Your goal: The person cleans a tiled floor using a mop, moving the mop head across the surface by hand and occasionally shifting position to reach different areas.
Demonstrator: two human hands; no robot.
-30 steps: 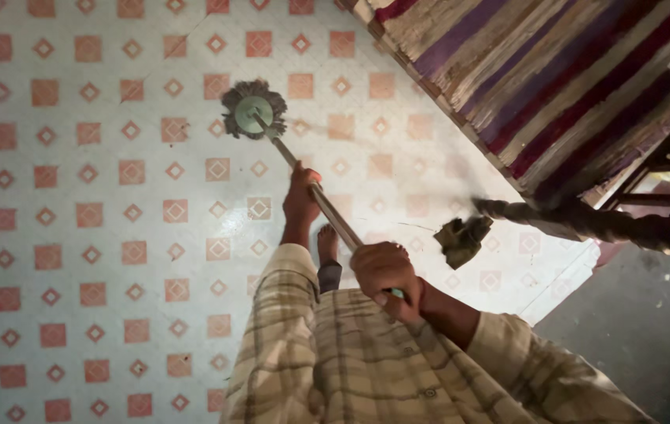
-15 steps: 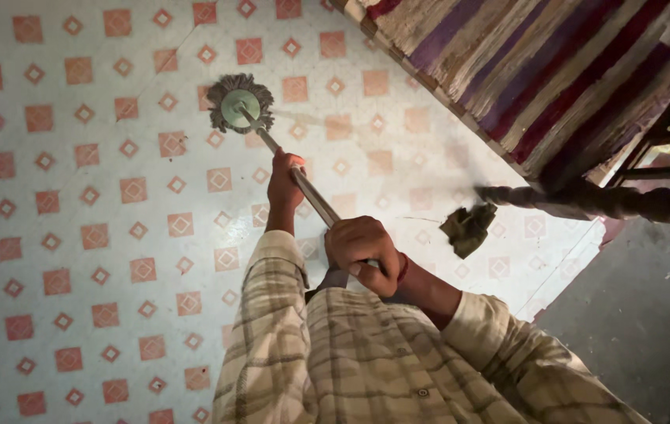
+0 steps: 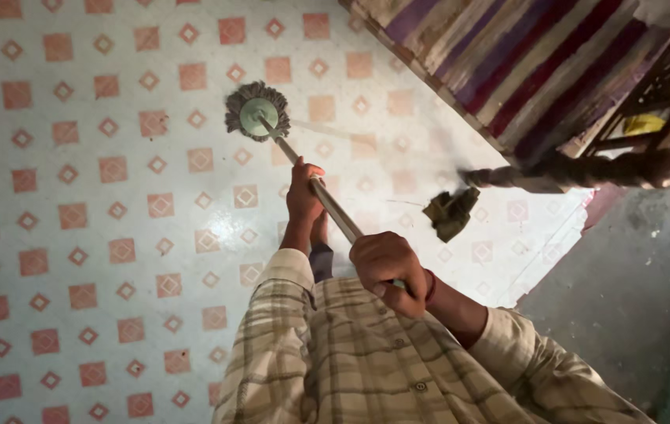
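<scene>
I hold a mop with both hands. My left hand (image 3: 304,194) grips the metal handle (image 3: 333,209) lower down, and my right hand (image 3: 388,268) grips its upper end close to my chest. The round grey mop head (image 3: 256,111) with a green centre rests on the patterned floor sheet (image 3: 99,204), ahead of me and a little to the left. My bare foot (image 3: 319,230) shows just under the handle. I wear a checked long-sleeved shirt.
A dark crumpled rag (image 3: 450,212) lies on the floor sheet to the right. A striped rug (image 3: 523,63) covers the upper right. A carved wooden furniture leg (image 3: 578,169) lies across its edge. Bare grey floor (image 3: 633,283) begins at the sheet's right edge.
The mop head has slid a little to the right and towards me across the sheet since half a second ago. Both hands keep their grip.
</scene>
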